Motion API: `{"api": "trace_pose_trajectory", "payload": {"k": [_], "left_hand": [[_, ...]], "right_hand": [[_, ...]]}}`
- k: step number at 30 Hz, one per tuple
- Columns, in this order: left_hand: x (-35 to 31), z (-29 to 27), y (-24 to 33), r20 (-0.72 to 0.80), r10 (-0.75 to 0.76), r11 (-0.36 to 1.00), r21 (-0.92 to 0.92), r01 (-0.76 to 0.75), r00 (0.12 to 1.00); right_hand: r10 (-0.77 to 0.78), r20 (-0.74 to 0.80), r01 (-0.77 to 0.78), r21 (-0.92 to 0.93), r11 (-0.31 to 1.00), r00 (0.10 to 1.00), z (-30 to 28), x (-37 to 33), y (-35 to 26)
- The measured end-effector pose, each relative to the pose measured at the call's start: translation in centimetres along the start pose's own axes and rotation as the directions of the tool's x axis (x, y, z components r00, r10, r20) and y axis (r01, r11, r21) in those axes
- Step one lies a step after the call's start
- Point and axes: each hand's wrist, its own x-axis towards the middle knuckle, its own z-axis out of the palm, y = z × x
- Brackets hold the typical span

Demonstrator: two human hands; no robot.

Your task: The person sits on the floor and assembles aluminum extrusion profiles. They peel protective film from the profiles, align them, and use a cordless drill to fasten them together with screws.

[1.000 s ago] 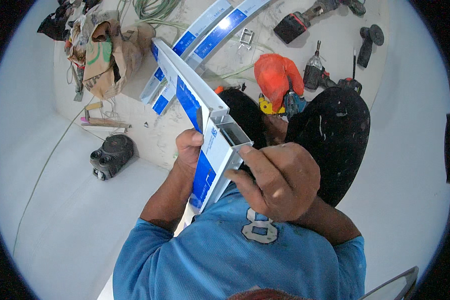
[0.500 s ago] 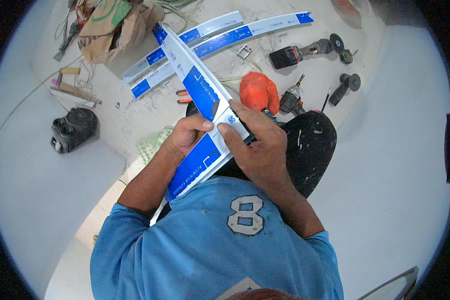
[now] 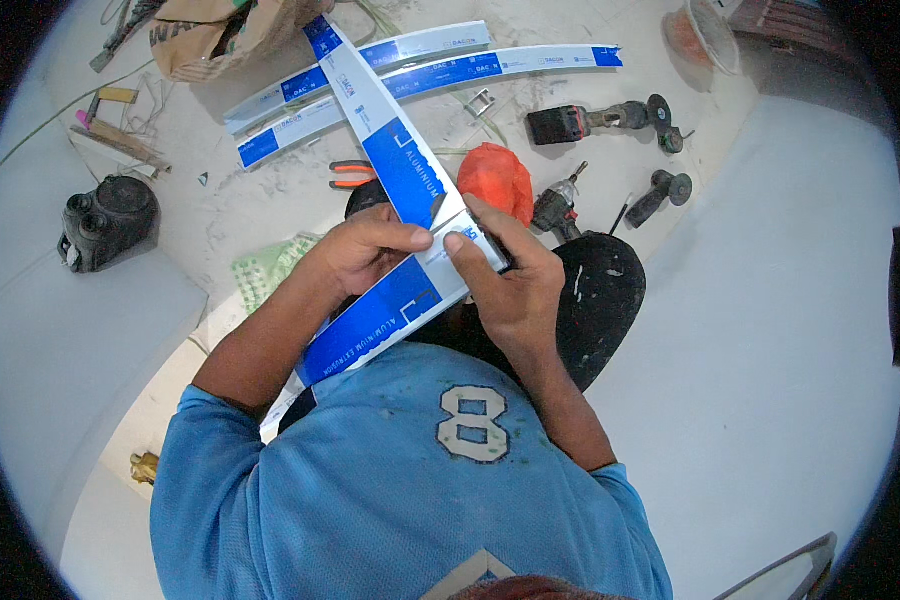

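Note:
Two white aluminium profiles with blue protective film meet at an angle in my hands. The upper profile point(image 3: 378, 115) runs away from me across the floor pieces, and the lower profile point(image 3: 365, 325) slants down to the left against my shirt. My left hand point(image 3: 365, 252) grips from the left, thumb on the face beside the seam and fingers hidden underneath. Closed around the right edge at the joint is my right hand point(image 3: 515, 280), its thumb pressing the lower profile just below the seam. A small dark gap shows along the seam.
Beyond lie two more filmed profiles point(image 3: 560, 58), a metal bracket point(image 3: 481, 102), and orange-handled pliers point(image 3: 350, 175). An orange bag point(image 3: 495, 178), a cordless drill point(image 3: 557, 208) and a cordless angle grinder point(image 3: 615, 121) are on the right. Leftward sit a black canister-like object point(image 3: 110, 225) and a paper bag point(image 3: 215, 45).
The whole view has shifted, with the floor things sitting further left and mostly higher. Both hands keep their hold at the joint, and the profiles have tilted slightly.

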Motion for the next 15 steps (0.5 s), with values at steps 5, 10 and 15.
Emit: {"api": "trace_pose_trajectory", "payload": {"k": [5,10,15], "left_hand": [[0.6,-0.8,-0.5,-0.071,-0.086,0.995,-0.055,0.082,0.994],[1.2,-0.7,-1.5,-0.096,-0.085,0.992,-0.105,0.075,0.992],[1.1,-0.6,-0.8,-0.042,-0.154,0.980,-0.130,0.148,0.987]], "right_hand": [[0.255,-0.001,-0.254,-0.064,0.965,0.967,-0.1,0.1,-0.3],[0.230,0.005,-0.229,-0.085,0.970,0.973,-0.2,-0.2,0.7],[0.218,-0.006,-0.218,-0.065,0.974,0.976,0.0,-0.1,0.9]]}}
